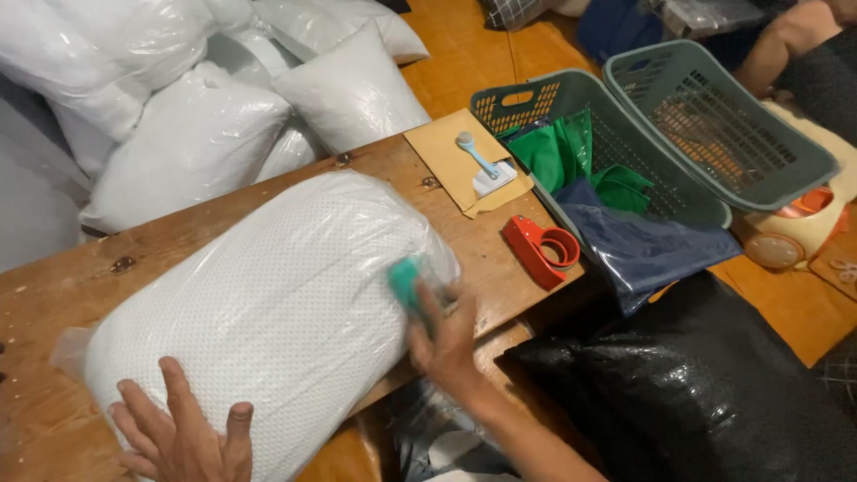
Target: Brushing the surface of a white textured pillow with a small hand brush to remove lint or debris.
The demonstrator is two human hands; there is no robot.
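The white pillow (268, 312), sealed in clear plastic, lies across the wooden counter (54, 295) and fills most of it, and its lower end hangs a little over the near edge. The left hand (183, 433) lies flat on that end, at about 7 o'clock of the pillow, with the fingers (143, 406) spread wide and holding nothing. The right hand (446, 339) is at the 3 o'clock side of the pillow, and its fingers are closed around a small teal tool (406, 284) that presses against the plastic. This hand is blurred, so I cannot tell exactly how the tool is gripped.

In my judgement the first risk is that the pillow slides. The plastic is smooth and the pillow is soft, so a strong push from the right hand could move it toward the near edge, where only the flat left palm keeps it. The second risk is the wrap: if the tool has a sharp or hard edge, too much pressure could tear the thin plastic. A wide swing of the right arm could also knock the red tape dispenser (540, 250), which sits near the counter's edge at 2 o'clock from that hand, beside the green basket (536, 98).
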